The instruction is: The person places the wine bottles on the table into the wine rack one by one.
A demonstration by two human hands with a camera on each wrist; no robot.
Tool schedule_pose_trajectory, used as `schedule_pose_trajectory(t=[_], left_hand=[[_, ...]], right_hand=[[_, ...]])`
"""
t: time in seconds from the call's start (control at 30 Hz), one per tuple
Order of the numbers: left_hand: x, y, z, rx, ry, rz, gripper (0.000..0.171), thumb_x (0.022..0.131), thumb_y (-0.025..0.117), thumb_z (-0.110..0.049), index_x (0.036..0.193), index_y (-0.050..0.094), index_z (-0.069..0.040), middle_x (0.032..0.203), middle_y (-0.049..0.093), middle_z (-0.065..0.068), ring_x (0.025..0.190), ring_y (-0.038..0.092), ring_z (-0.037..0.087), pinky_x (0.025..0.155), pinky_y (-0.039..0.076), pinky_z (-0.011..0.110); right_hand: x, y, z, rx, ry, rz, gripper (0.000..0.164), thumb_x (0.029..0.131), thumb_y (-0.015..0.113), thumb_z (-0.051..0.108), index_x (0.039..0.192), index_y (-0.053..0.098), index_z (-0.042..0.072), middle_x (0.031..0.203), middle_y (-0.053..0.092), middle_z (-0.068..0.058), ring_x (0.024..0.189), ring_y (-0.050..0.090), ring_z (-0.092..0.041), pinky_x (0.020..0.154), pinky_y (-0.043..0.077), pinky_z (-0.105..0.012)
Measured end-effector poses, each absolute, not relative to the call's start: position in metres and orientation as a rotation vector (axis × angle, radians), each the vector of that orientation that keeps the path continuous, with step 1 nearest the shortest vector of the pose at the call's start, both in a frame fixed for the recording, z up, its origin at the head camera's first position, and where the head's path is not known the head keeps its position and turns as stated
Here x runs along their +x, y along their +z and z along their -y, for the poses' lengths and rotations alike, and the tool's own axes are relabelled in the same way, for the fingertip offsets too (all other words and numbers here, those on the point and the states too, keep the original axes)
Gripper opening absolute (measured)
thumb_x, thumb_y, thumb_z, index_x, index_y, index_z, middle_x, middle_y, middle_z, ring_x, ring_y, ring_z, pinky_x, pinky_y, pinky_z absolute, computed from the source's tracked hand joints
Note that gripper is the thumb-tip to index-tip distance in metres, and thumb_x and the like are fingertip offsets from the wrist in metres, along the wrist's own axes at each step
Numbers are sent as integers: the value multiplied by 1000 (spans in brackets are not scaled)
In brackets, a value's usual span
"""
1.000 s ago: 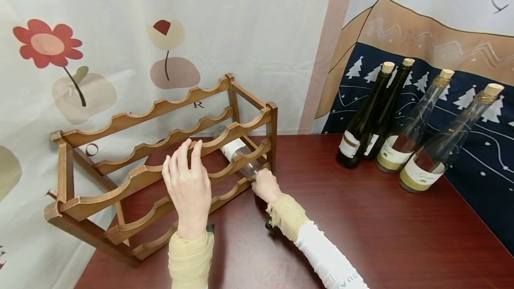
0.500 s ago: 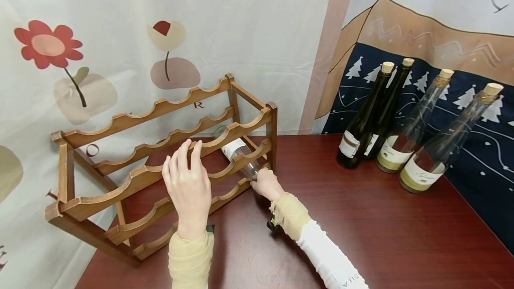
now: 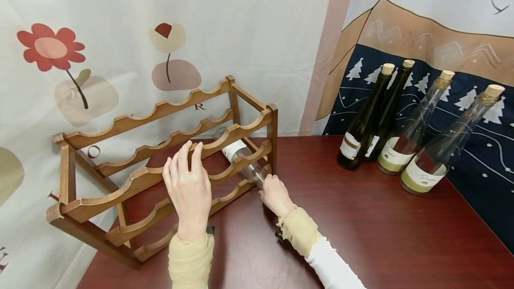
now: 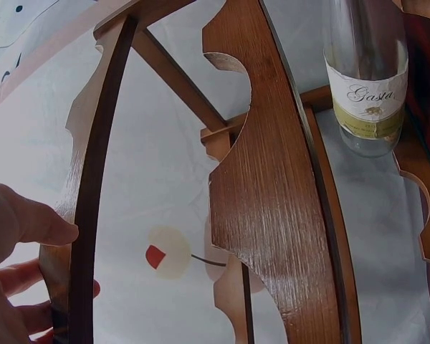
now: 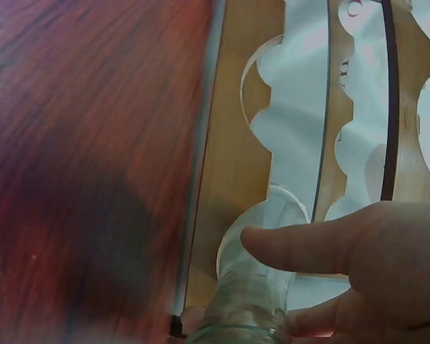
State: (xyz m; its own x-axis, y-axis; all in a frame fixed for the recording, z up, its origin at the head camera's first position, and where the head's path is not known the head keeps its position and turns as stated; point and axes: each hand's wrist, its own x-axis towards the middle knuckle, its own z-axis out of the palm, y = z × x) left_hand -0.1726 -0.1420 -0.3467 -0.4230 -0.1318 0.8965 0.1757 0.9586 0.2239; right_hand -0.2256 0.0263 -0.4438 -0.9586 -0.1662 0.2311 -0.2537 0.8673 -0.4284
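My left hand (image 3: 188, 191) holds the upper front rail of the wooden wine rack (image 3: 136, 182). In the left wrist view its thumb lies on one side of the rail and its fingers on the other. A clear glass bottle (image 3: 234, 150) with a white and green label lies in the rack's lowest row at the right end, neck toward me. My right hand (image 3: 277, 195) grips this bottle by its neck end. The right wrist view shows the thumb over the neck (image 5: 251, 294), with fingers partly hidden beneath it.
Several corked bottles stand at the right of the red-brown table (image 3: 345, 217): dark green ones (image 3: 353, 139) and clear ones (image 3: 425, 168). A patterned cloth (image 3: 490, 155) hangs behind them. A pale flowered curtain (image 3: 257, 35) hangs behind the rack.
My right hand has moved slightly toward me and to the right, and more of the bottle's neck shows. The bottle's label has hardly shifted. My left hand stays on the rail.
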Motion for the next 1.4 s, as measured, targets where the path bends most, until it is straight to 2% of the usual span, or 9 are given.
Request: schedule_pose_trajectory(t=[0.23, 0.77, 1.0, 1.17, 1.4], left_hand=[[-172, -347, 143, -30, -335, 1988, 37, 88, 52, 6, 121, 61, -9, 127, 58, 13, 108, 54, 37, 102, 36, 52], [-173, -347, 142, -30, -343, 1974, 40, 85, 54, 8, 120, 62, -10, 127, 58, 13, 108, 55, 37, 101, 37, 53], [-173, -347, 143, -31, -341, 1976, 41, 84, 54, 8, 120, 62, -10, 127, 58, 13, 108, 55, 37, 101, 37, 53], [-173, -348, 142, -29, -338, 1975, 41, 84, 54, 8, 120, 62, -10, 127, 58, 13, 109, 55, 37, 100, 38, 53], [-173, -347, 142, -31, -334, 1967, 40, 84, 54, 8, 119, 62, -10, 126, 59, 13, 108, 55, 37, 100, 37, 53]], right_hand=[[-226, -448, -23, 317, 640, 2778, 28, 75, 77, 12, 83, 55, -4, 74, 58, -18, 65, 63, -35, 59, 54, -42], [-240, -450, -10, 284, 691, 2830, 28, 79, 74, 14, 90, 57, -6, 81, 61, -20, 73, 66, -36, 63, 55, -43], [-240, -452, -7, 265, 665, 2773, 34, 76, 78, 14, 91, 54, -5, 80, 61, -20, 70, 65, -36, 61, 55, -42], [-236, -455, -9, 240, 599, 2741, 40, 73, 80, 19, 92, 54, -4, 82, 60, -18, 71, 60, -34, 59, 54, -42], [-235, -460, -10, 204, 581, 2676, 41, 70, 82, 19, 89, 51, -1, 82, 58, -16, 73, 57, -32, 58, 54, -40]])
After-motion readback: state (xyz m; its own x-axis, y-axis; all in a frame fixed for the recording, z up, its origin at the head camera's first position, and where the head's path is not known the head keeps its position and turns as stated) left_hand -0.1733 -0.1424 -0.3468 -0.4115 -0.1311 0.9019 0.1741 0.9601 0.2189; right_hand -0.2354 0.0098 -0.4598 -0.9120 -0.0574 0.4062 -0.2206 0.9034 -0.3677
